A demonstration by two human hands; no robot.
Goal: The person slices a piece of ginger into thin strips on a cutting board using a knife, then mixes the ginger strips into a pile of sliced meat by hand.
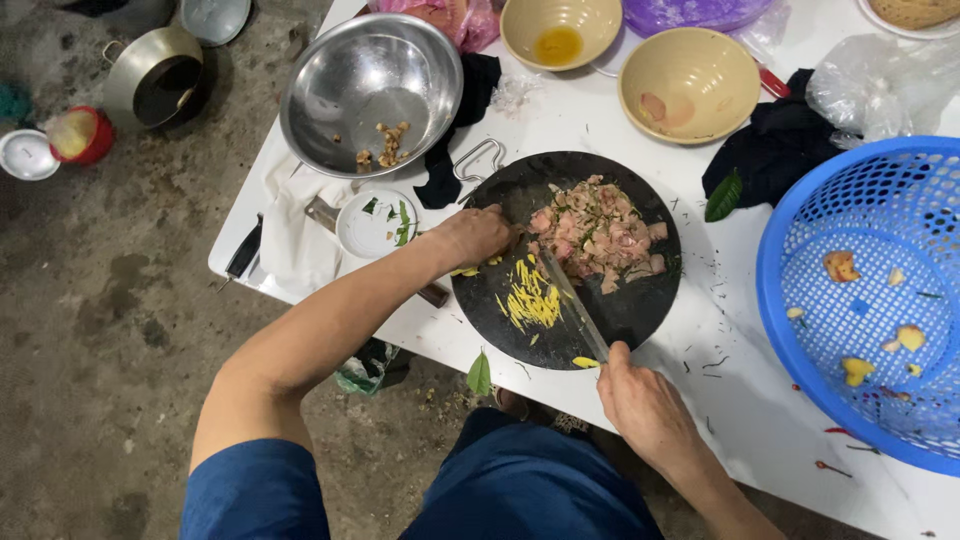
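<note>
Closest to me, my right hand point(640, 395) is wrapped tight around the handle of a knife point(572, 300), its long flat blade running up toward eleven o'clock across the round black cutting board point(640, 310). Just to the nine o'clock side of the blade lies a loose heap of fine yellow shreds point(530, 300), thin and stringy. At twelve o'clock on the board sits a mound of chopped pink meat point(598, 235), wet and lumpy, flecked with green.

My left hand point(475, 235) is curled at the board's ten o'clock edge, fingers bunched down beside the meat; whether it pinches anything I cannot tell.

Off the board at eleven o'clock stands a wide shiny steel bowl point(370, 95) with a few brown scraps in it. At one o'clock rests a smooth tan ceramic bowl point(690, 85). At three o'clock, a blue plastic basket point(860, 300), perforated all over, holds small yellow pieces. All of it sits on the white table point(760, 400).
</note>
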